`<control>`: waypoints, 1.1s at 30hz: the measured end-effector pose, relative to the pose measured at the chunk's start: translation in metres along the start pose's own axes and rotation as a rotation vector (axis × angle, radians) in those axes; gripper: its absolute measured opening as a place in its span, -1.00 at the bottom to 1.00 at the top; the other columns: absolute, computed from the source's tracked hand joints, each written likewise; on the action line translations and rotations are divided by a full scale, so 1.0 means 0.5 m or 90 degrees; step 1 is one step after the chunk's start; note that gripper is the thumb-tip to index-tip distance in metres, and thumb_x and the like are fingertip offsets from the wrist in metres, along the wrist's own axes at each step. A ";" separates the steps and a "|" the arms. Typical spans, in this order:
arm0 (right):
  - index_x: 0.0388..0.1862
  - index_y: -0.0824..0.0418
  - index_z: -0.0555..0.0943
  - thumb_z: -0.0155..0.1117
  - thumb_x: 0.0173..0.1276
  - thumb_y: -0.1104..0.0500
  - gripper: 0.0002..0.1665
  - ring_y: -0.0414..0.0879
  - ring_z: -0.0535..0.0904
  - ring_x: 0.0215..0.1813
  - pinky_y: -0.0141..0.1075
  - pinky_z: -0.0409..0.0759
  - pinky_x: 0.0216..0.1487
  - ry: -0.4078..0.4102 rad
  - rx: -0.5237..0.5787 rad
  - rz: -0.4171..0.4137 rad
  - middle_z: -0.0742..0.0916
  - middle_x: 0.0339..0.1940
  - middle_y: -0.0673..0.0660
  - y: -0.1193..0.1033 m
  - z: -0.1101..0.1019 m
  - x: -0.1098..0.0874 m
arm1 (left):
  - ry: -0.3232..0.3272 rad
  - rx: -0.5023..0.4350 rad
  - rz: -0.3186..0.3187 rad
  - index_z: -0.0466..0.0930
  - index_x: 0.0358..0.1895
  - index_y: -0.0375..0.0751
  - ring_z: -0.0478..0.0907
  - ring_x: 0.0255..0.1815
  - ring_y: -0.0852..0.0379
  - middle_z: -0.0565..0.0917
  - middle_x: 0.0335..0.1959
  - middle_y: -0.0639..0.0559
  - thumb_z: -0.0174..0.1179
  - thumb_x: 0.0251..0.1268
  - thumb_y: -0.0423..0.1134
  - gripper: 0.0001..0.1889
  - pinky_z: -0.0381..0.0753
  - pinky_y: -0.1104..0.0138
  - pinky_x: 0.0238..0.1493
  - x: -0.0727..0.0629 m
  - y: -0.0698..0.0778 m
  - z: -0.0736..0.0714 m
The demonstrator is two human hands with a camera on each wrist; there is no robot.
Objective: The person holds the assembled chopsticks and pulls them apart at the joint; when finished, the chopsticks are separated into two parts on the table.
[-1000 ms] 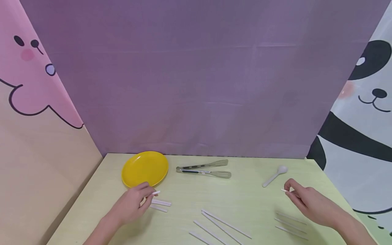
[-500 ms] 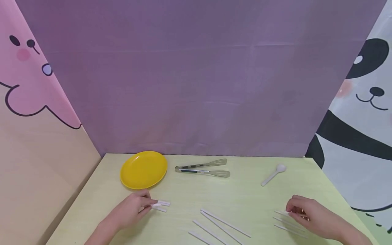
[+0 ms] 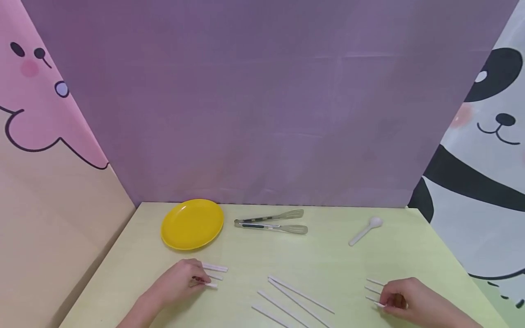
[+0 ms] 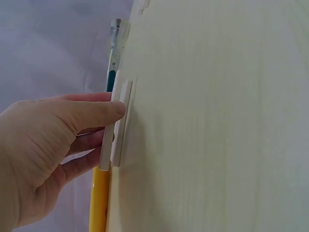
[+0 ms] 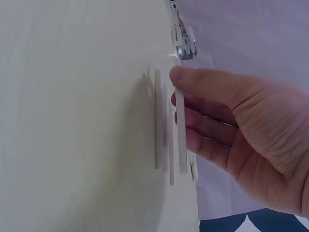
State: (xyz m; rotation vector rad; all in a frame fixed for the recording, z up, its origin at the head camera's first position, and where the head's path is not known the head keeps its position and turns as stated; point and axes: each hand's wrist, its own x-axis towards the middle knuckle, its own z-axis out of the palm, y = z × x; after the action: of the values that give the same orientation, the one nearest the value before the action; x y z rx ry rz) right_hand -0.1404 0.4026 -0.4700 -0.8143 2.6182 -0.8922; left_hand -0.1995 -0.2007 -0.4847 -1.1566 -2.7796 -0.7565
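Observation:
Between thumb and fingers, my left hand (image 3: 180,279) pinches a short white stick (image 4: 108,140). It is low over the table, on the near side of several similar sticks (image 3: 216,268) that lie roughly parallel. My right hand (image 3: 414,298) pinches another thin white stick (image 5: 181,137) by one end part. Beyond it lie more thin white sticks (image 3: 372,289), side by side and partly hidden behind the fingers. In the right wrist view, the held stick runs nearly parallel to the lying ones (image 5: 158,121).
Several longer white sticks (image 3: 301,295) lie slanted on the table (image 3: 328,255) between the hands. Toward the back are a yellow plate (image 3: 193,224), metal tongs (image 3: 294,229) with spread arms, and a white spoon (image 3: 375,222). A purple cloth (image 3: 262,114) hangs behind.
Both hands have come down and toward the near edge with their sticks. The right hand has passed over the lying sticks to their near side; the left hand has also moved away from the plate.

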 end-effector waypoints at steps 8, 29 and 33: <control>-0.27 -0.03 0.75 0.49 0.42 0.16 -0.91 -0.52 0.46 -0.36 -0.44 0.51 -0.42 0.009 -0.007 -0.026 0.67 -0.43 -0.31 -0.002 0.020 0.007 | -0.029 -0.017 -0.050 0.85 -0.25 -0.04 0.45 -0.32 0.48 0.70 -0.34 0.27 0.50 0.26 -0.40 -0.86 0.64 0.43 -0.21 0.000 -0.002 0.014; -0.25 -0.05 0.70 0.52 0.38 0.22 -0.83 -0.55 0.44 -0.35 -0.48 0.51 -0.40 0.040 -0.106 -0.121 0.62 -0.39 -0.37 -0.053 0.001 0.072 | -0.031 -0.005 -0.001 0.85 -0.17 -0.05 0.64 -0.20 0.36 0.77 -0.25 0.25 0.48 0.32 -0.29 -0.92 0.69 0.41 -0.09 0.103 0.045 0.007; -0.23 -0.05 0.69 0.48 0.40 0.25 -0.82 -0.55 0.46 -0.33 -0.47 0.55 -0.36 0.040 -0.123 -0.156 0.63 -0.39 -0.35 -0.088 0.001 0.107 | -0.029 -0.004 0.045 0.86 -0.15 -0.08 0.67 -0.20 0.33 0.77 -0.26 0.21 0.46 0.34 -0.29 -0.92 0.68 0.44 -0.08 0.149 0.081 0.014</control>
State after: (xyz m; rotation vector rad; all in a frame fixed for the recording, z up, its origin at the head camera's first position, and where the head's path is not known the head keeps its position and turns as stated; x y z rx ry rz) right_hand -0.1649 0.3426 -0.4462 -1.1951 2.7321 -0.7412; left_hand -0.2249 -0.1243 -0.4579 -1.2817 -2.7566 -0.7431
